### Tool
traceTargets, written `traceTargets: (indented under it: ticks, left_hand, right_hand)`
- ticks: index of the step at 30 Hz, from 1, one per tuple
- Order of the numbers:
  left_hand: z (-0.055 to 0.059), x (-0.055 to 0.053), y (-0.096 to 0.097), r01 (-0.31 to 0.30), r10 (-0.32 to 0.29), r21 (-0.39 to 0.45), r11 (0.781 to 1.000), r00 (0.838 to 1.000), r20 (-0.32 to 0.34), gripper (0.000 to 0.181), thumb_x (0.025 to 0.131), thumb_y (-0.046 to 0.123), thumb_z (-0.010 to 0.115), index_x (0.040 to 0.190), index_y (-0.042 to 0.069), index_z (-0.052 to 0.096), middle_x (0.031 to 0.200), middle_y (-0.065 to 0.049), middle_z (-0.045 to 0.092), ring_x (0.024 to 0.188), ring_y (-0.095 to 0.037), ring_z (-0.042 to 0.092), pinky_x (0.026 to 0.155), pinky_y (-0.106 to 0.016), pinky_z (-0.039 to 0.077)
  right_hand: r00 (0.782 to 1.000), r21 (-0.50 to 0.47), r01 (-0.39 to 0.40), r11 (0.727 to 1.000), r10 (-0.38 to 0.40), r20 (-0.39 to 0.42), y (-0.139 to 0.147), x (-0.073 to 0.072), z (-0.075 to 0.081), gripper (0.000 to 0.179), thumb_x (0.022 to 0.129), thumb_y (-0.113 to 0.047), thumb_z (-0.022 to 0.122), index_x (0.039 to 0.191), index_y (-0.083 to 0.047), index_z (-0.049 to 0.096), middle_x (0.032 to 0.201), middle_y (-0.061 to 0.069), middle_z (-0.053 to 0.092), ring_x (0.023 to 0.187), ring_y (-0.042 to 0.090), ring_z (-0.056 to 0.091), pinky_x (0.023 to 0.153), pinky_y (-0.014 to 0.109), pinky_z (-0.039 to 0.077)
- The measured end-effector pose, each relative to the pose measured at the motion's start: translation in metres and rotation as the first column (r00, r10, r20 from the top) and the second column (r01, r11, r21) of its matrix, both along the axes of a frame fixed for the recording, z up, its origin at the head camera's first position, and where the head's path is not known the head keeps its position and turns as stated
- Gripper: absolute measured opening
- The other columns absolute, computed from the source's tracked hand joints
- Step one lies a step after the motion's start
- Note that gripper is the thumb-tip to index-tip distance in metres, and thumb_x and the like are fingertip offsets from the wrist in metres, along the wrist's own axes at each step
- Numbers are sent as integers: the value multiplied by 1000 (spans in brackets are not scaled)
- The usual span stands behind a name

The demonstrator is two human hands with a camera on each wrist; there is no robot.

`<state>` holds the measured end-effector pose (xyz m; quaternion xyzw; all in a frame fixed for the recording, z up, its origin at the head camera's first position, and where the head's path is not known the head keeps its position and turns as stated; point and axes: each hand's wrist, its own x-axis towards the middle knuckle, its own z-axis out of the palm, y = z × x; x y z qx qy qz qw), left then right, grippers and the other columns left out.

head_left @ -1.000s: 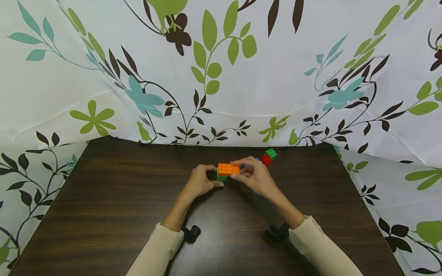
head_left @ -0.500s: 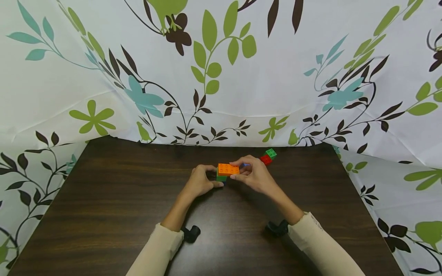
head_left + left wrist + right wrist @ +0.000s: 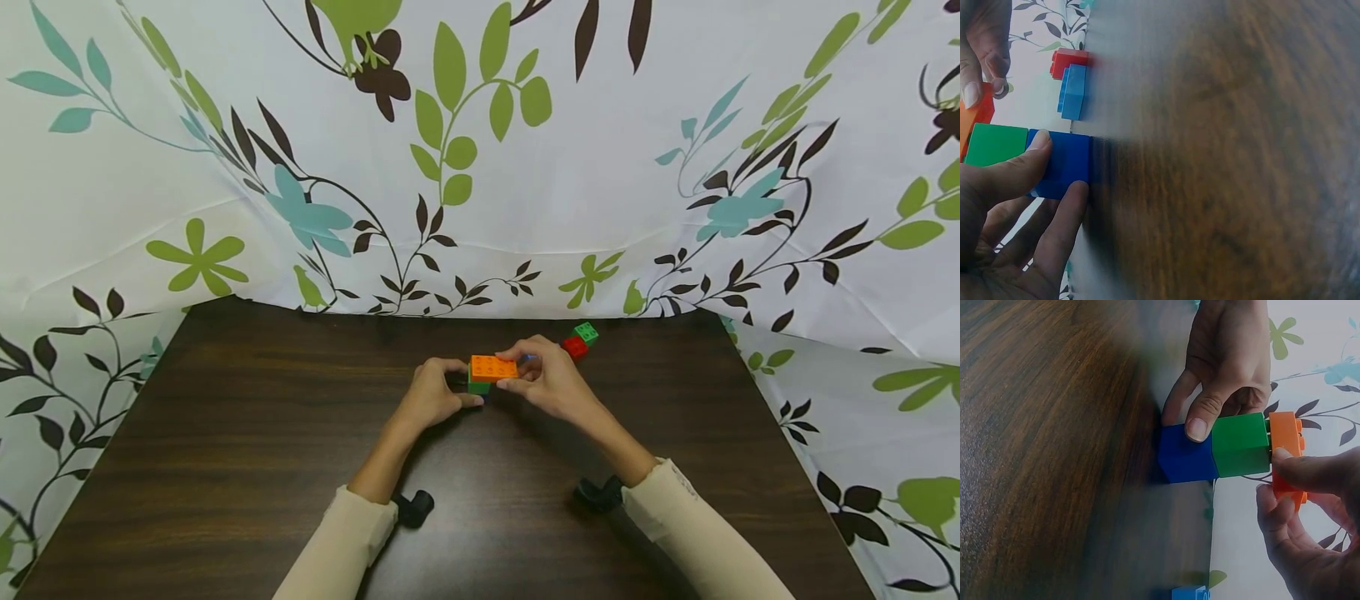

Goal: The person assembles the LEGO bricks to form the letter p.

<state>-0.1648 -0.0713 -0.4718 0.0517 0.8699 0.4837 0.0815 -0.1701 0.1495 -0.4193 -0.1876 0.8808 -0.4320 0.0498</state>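
A dark blue brick (image 3: 1185, 455) stands on the table with a green brick (image 3: 1241, 444) stacked on top of it. My left hand (image 3: 433, 393) pinches the blue brick between thumb and fingers, from the left side. An orange brick (image 3: 493, 368), longer than the green one, lies across the top of the green brick and overhangs to the right. Its overhanging end is pinched by the thumb and fingers of my right hand (image 3: 553, 379). A narrow gap with green studs shows between the orange and green bricks in the right wrist view.
Behind my right hand, a red brick (image 3: 575, 347) and another green brick (image 3: 586, 334) stand at the back right of the dark wood table (image 3: 262, 433). A lighter blue brick (image 3: 1074, 92) sits near the red one. A patterned cloth (image 3: 600, 167) hangs behind the table.
The head view has shifted slightly, moving everything a little left. Both hands keep their grips, and the bricks stay in nearly the same arrangement.
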Motion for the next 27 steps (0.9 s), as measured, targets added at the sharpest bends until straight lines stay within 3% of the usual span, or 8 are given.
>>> traceTargets:
  ticks: [13,27]
  left_hand:
    - [-1,-1,0,11,-11,3,1000,1000,15,48,81,13,95,125,3,77,134,-18,75,138,-42,61,119,-64,45]
    - [0,-1,-2,1,-1,-8,1000,1000,5,46,80,16,96,120,4,79,135,-19,74,137,-40,62,118,-60,47]
  right_hand:
    - [999,36,-47,998,48,-26,-7,-2,2,31,89,-7,88,118,-9,79,117,13,70,81,16,66,72,23,57]
    - [998,12,-54,998,54,-32,0,-2,0,32,88,-4,88,117,-7,77,121,17,77,78,14,69,69,23,60]
